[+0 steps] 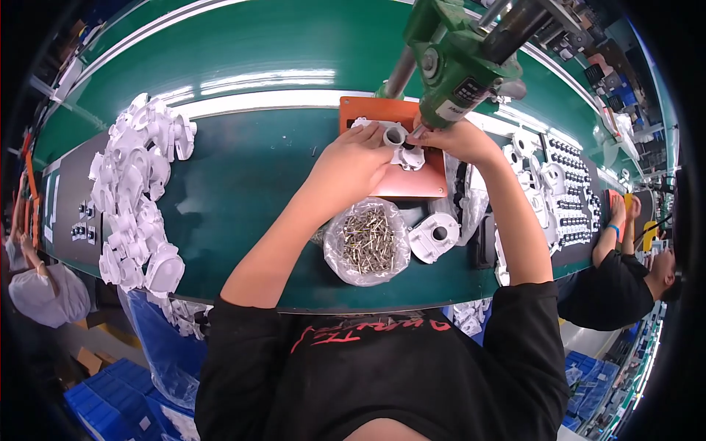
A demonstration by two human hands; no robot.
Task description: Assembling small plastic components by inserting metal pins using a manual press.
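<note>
A white plastic housing with a round tube end rests on the orange-red plate beneath the green press. My left hand is closed on the housing from the left, fingertips beside the tube. From the right, my right hand reaches in with its fingers pinched at the housing, below the press head. Whatever lies between those fingertips is too small to make out. A plastic-lined bowl of metal pins or screws stands near my left forearm. Another white housing lies beside the bowl.
White plastic housings are heaped on the left of the green bench. More white parts and rows of small black pieces lie at the right. A person works at the far right, another at the far left.
</note>
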